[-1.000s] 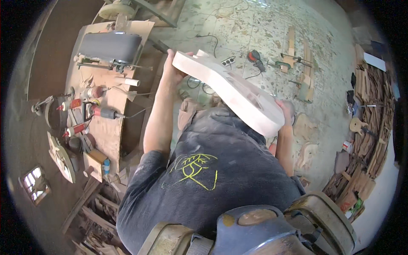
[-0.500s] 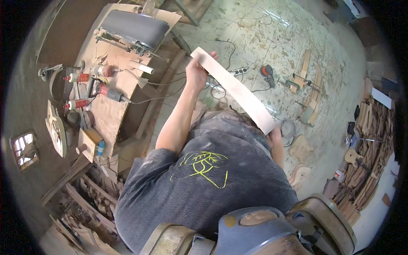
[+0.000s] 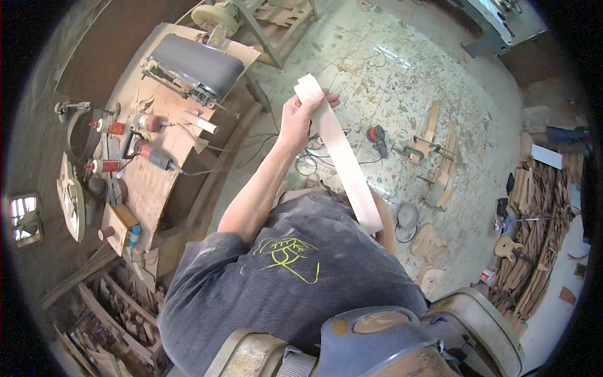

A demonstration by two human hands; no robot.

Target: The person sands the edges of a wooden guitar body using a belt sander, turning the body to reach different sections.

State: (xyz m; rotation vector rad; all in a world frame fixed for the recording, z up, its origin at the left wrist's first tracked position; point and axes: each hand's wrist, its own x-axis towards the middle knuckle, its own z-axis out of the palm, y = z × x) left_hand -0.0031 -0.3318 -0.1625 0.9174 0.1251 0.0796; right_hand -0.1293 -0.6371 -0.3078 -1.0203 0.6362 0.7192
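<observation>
A long, thin pale strip (image 3: pixel 344 160) slants from upper left to lower right in front of my body. Two offset ends show at its top, so it is doubled or two layers lie together; I cannot tell whether it is wood. My left hand (image 3: pixel 299 123) is closed round the upper part, thumb across the face and fingertips showing past the far edge. Beside and behind the lower end is my right hand (image 3: pixel 384 212). Its fingers are hidden by the strip, so their grip cannot be made out. My dark T-shirt lies right below the lower end.
On the left, a workbench (image 3: pixel 164 200) carries a grey belt sander (image 3: pixel 200 66), a red and grey power tool (image 3: pixel 154 154) and red glue bottles (image 3: pixel 108 127). A red and black sander (image 3: pixel 378 139) and clamped wooden pieces (image 3: pixel 440 164) lie on the floor. Wood offcuts (image 3: pixel 534 226) are piled at right.
The strip has swung steeper, its lower end moving left and down nearer my body. A second, offset end now shows at its top. My left hand still grips it; the view has shifted slightly.
</observation>
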